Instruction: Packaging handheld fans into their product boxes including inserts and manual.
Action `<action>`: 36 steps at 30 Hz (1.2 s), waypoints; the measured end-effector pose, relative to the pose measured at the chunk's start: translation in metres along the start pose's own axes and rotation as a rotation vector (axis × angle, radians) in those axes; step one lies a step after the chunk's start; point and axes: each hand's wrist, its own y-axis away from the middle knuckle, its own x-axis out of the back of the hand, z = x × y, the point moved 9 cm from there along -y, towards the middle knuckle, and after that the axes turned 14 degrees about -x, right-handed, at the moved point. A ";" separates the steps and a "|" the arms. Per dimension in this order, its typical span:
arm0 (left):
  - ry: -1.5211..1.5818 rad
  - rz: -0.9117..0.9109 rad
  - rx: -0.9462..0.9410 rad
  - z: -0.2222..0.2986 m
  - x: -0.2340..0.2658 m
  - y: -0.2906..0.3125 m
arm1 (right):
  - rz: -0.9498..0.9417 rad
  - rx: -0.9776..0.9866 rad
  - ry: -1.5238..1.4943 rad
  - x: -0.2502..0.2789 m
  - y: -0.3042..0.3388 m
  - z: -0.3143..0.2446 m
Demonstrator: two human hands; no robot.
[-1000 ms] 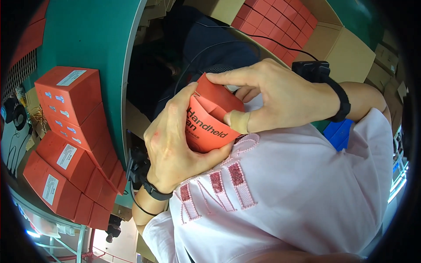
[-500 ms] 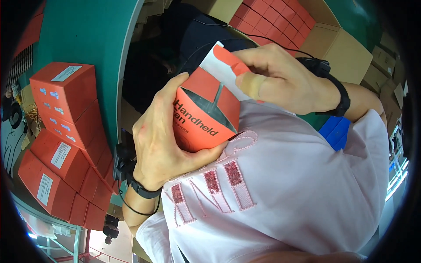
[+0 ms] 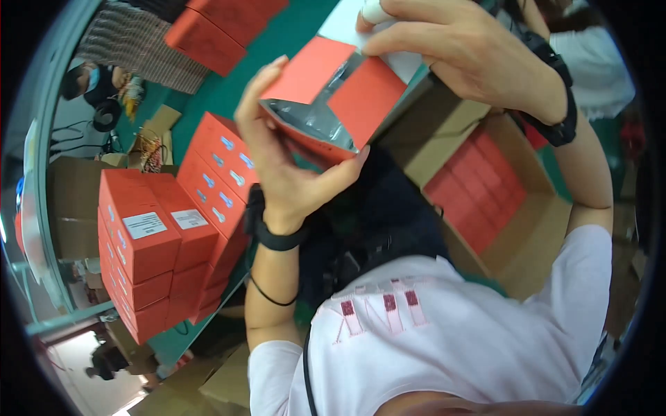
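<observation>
A small red cardboard box (image 3: pixel 309 73) is raised above my lap, its top end open toward me. A grey, shiny plastic-wrapped item (image 3: pixel 312 119) shows in the gap between its side flaps. My left hand (image 3: pixel 288 163) is wrapped round the box, with the thumb at the near corner and the fingers along the left side. At the far upper edge, my right hand (image 3: pixel 451 52) has its thumb and fingers closed at the white-lined lid flap (image 3: pixel 343 21). Light tape covers part of the right thumb. Both wrists carry black bands.
Stacked red boxes (image 3: pixel 156 239) stand on the green table (image 3: pixel 179 338) at the left. More red boxes (image 3: pixel 208 40) lie farther back beside corrugated sheets (image 3: pixel 135 52). An open carton (image 3: pixel 538 239) of red boxes is at the right. Other people are in the background.
The box and both hands have moved up and away from my chest. The box has turned, so its open end faces me more. My right hand remains at the lid flap.
</observation>
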 end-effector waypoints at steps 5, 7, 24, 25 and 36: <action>-0.070 0.094 0.243 -0.036 -0.014 0.019 | -0.065 0.017 -0.191 -0.008 -0.021 0.030; -0.116 0.140 0.246 -0.034 -0.007 0.018 | -0.090 -0.075 -0.298 -0.015 -0.026 0.030; -0.176 -0.034 0.188 -0.019 -0.020 0.012 | -0.187 -0.177 0.010 -0.039 -0.012 0.009; -0.247 -0.093 0.155 -0.013 -0.018 0.006 | -0.169 -0.190 -0.030 -0.040 -0.009 0.008; -0.601 -0.702 -0.034 -0.016 -0.028 -0.058 | 0.341 -0.324 -0.408 -0.078 0.007 0.043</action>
